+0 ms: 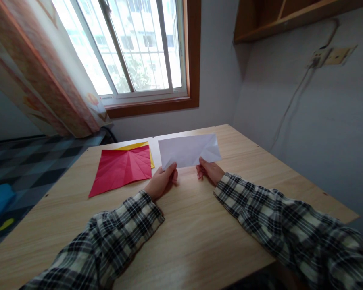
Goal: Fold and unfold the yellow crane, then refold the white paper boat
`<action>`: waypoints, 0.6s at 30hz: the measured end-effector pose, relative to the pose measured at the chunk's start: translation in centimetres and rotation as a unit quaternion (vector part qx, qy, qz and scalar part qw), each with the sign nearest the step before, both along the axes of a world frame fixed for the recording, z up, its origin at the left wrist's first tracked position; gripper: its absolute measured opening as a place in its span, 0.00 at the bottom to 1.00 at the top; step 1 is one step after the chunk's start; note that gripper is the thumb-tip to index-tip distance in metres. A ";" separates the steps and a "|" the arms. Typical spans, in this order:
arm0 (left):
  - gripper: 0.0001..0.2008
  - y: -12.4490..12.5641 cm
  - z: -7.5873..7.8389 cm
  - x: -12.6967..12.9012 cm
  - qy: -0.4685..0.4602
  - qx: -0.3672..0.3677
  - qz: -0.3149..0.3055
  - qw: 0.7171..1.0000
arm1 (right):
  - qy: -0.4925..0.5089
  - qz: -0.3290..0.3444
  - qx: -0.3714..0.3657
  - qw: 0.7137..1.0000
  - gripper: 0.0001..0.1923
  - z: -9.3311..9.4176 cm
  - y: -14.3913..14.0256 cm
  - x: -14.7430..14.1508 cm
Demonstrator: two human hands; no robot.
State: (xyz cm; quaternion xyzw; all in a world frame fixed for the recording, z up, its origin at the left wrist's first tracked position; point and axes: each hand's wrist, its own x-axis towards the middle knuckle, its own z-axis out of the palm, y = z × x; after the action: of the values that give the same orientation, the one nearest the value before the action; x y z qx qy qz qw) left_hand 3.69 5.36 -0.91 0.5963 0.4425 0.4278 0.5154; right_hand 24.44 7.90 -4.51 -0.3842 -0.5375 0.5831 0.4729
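The left hand (161,182) and right hand (209,170) each pinch a near corner of the folded white paper (188,150), keeping it taut above the wooden desk (199,225). A creased red sheet (122,168) lies aside, clear of the hands

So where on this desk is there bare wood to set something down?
Bare wood lies on the wooden desk between the two sleeves, along the right side past the right hand, and left below the red paper. The far middle is crowded: the red sheet over yellow paper, and white paper held by the left hand.
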 end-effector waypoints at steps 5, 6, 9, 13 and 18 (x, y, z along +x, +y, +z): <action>0.26 0.4 -0.5 0.0 -0.046 -0.016 0.025 0.999 | -0.009 0.010 0.001 1.000 0.36 -0.1 0.1 0.1; 0.26 0.5 -0.5 0.0 -0.052 -0.017 0.027 0.998 | -0.009 0.012 0.003 1.000 0.36 -0.1 0.1 0.1; 0.24 0.8 -0.6 -0.1 -0.088 -0.027 0.037 0.995 | -0.014 0.020 0.015 1.000 0.34 0.0 0.0 0.2; 0.21 1.1 -0.5 -0.5 -0.164 -0.063 0.048 0.983 | -0.019 0.011 0.033 0.999 0.31 0.0 0.0 0.3; 0.18 1.5 -0.4 -0.9 -0.225 -0.107 0.064 0.966 | 0.016 0.009 0.010 1.000 0.30 -0.1 0.1 0.2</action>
State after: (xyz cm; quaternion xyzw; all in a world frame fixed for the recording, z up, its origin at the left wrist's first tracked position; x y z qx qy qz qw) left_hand 2.83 6.90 -1.31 0.3964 0.3958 0.5334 0.6338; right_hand 24.67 8.04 -4.64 -0.3657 -0.5390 0.5879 0.4797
